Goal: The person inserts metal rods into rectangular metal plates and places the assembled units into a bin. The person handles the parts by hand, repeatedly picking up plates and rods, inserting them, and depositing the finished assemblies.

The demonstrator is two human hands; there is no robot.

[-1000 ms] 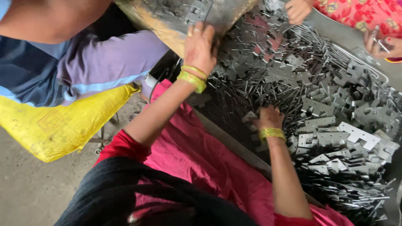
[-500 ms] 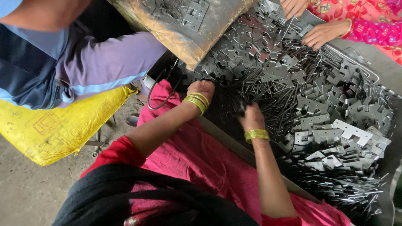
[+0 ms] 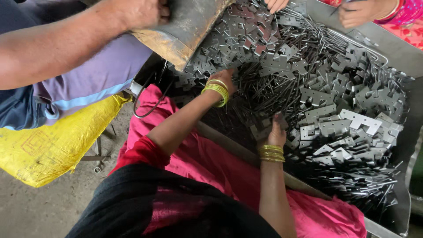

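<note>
Here the left hand [image 3: 222, 79], at upper centre of the frame, is sunk in the heap of stamped metal plates [image 3: 335, 110] filling the tray [image 3: 398, 57], its grip hidden, I cannot tell. The right hand [image 3: 277, 130], mid-frame, pinches a small plate, likely picked for sorting.

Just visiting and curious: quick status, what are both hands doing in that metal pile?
Left hand on flat metal plates near tilted sack. Right hand pressed into thin rods, grip unclear. Co-worker hands at far edge.
</note>
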